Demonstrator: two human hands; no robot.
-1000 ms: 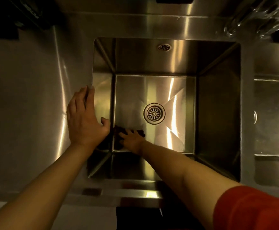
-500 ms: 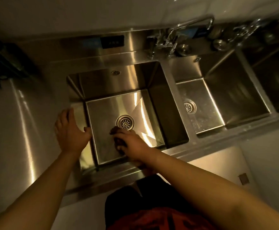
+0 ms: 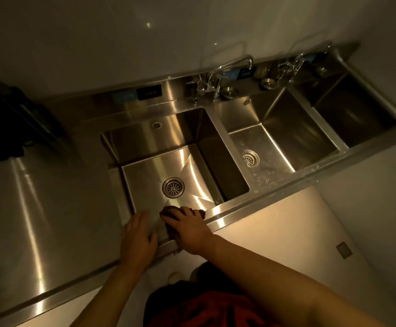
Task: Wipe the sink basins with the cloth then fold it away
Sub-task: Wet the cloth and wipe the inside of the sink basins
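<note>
The wiping looks partway through, and folding is not yet begun. The right hand [image 3: 190, 230] presses the dark cloth [image 3: 168, 214] against the near wall of the left basin [image 3: 145, 142], its grip closed over the bunched fabric at the rim. The left hand [image 3: 138, 237] lies flat with fingers spread on the front edge just beside it, holding nothing. That basin holds only its drain strainer [image 3: 173, 187]. The middle basin [image 3: 284, 128] shows droplets around its own drain [image 3: 250, 158], so it probably needs wiping, as does the shadowed right basin [image 3: 357, 114].
</note>
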